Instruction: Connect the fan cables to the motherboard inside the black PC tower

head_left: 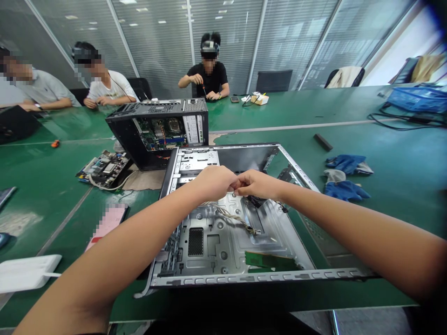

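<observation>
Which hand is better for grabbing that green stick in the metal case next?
Probably the right hand: it's nearer the green stick in the metal case; the left hand is farther left.

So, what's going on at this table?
A person's left hand and right hand meet over an open computer case lying flat; whether they pinch anything is hard to tell. Twisted cables and a green memory module lie inside it. Another opened case stands upright behind; a co-worker sits beyond.

I am in an office room that looks also like a computer workshop. There are a glass wall (296, 32) with grey blinds (239, 51), a long green table (279, 111), a black-backed chair (274, 81) and an opened silver metal computer case (232, 239).
</observation>
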